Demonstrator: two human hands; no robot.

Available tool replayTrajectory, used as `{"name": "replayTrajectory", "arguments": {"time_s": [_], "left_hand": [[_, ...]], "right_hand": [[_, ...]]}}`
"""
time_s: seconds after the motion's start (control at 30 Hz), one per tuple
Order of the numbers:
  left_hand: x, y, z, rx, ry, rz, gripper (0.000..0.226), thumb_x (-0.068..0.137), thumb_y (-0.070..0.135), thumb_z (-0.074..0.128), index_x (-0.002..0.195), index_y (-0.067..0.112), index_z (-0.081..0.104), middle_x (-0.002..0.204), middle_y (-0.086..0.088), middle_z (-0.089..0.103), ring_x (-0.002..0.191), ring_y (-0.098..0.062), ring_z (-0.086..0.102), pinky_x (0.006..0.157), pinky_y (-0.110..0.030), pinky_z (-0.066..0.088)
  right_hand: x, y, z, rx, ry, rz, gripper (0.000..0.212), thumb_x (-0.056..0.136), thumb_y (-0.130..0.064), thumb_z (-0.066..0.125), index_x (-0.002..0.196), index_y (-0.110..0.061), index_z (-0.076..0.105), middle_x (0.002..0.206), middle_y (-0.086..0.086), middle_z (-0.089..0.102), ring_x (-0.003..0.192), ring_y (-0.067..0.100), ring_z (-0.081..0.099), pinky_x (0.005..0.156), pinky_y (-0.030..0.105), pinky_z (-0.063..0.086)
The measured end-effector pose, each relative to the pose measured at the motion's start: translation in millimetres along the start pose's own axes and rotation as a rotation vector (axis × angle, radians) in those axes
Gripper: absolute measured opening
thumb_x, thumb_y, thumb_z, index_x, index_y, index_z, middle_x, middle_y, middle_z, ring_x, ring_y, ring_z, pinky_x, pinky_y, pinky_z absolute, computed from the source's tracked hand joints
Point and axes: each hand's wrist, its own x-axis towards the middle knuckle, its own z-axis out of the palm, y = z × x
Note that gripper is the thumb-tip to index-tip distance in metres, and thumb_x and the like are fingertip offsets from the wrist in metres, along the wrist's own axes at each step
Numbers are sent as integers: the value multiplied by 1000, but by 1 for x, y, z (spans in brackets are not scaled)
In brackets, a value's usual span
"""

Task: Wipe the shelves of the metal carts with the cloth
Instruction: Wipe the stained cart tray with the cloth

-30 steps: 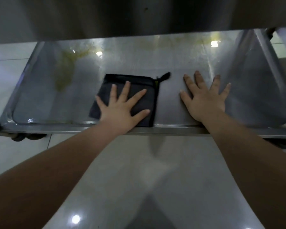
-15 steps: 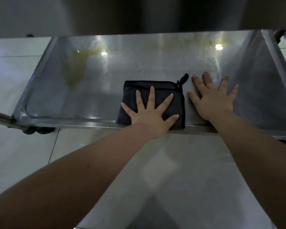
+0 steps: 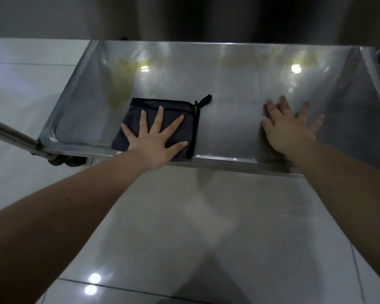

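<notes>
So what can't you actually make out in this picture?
Head view only:
1. Right hand: motion blur smears its fingers.
2. Cloth: left hand covers its near middle.
3. Shelf back edge: dark overhang above hides it.
4. Cart wheel: tucked under the shelf's left corner.

We look down on a glossy floor (image 3: 184, 238) of large pale tiles, which fills the lower half of the view and shows again at the far left (image 3: 20, 88). A dark grout line (image 3: 127, 287) crosses it near the bottom, and another (image 3: 355, 270) runs up the right side. Two small round glints of light (image 3: 94, 278) sit close together at the lower left. A dark wedge of shadow (image 3: 206, 279) lies along the bottom edge, below a paler, blurred patch (image 3: 206, 216).
</notes>
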Motion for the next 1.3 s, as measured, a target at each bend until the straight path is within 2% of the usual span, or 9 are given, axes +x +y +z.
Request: {"name": "replayTrajectory", "arguments": {"time_s": [0.13,0.27,0.47,0.57,0.73,0.87,0.97,1.07,1.3], "left_hand": [[2,-18,-11,-121,53,32,54,90,73,14,140,68,-5,160,19,-18,147,-25,-22,108,-70,-13],[-2,-72,-21,-123,249,-10,53,100,56,16,151,51,1,164,11,-4,149,-24,-15,115,-61,-8],[4,-177,-17,8,246,-92,55,102,50,12,155,37,7,165,2,-1,149,-25,-14,118,-50,-9],[11,-207,-19,51,238,-40,57,100,53,11,155,40,5,164,3,-5,148,-21,-17,119,-45,-12],[19,-217,-13,-55,277,-78,63,95,62,14,154,42,4,165,4,-5,148,-22,-19,116,-51,-15],[18,-221,-9,-42,272,-136,69,89,69,4,153,44,3,164,5,-5,147,-25,-22,110,-61,-18],[18,-219,-8,-79,286,-94,64,92,66,8,152,47,3,164,10,-4,148,-20,-21,109,-63,-17],[15,-222,-9,-230,362,-73,60,93,65,13,151,49,9,164,12,1,149,-13,-14,112,-60,-15],[13,-219,-9,-283,369,-78,62,90,63,10,151,51,10,163,13,6,150,-10,-8,113,-56,-15]], "right_hand": [[-22,-95,-7,69,100,-312,59,102,-53,23,155,-37,4,165,-1,-1,150,35,-3,117,57,10],[-50,-194,7,78,65,-466,61,100,-59,20,154,-42,-2,165,-3,-7,150,31,-11,120,53,-1],[-56,-264,26,-1,95,-414,62,98,-62,19,153,-44,-3,164,1,-14,147,36,-21,114,61,-15],[-49,-275,30,38,55,-372,62,94,-70,12,149,-52,-10,163,-9,-16,146,37,-22,107,67,-18],[-29,-225,31,-15,73,-367,66,85,-81,6,146,-59,-10,162,-16,-12,149,35,-13,112,63,-14],[-8,-151,18,-47,119,-166,74,80,-80,3,149,-54,-1,164,-10,2,148,39,2,116,63,-1],[-5,-144,17,-56,91,-48,73,81,-81,-2,149,-54,-5,165,-10,-2,148,40,-1,114,65,-2],[-14,-192,22,-32,90,-25,69,86,-77,2,149,-52,-9,164,-11,-7,147,43,-4,112,69,-3],[-48,-379,40,-18,116,-364,68,89,-72,11,150,-49,-8,164,-8,-12,144,49,-15,101,73,-18]]}}
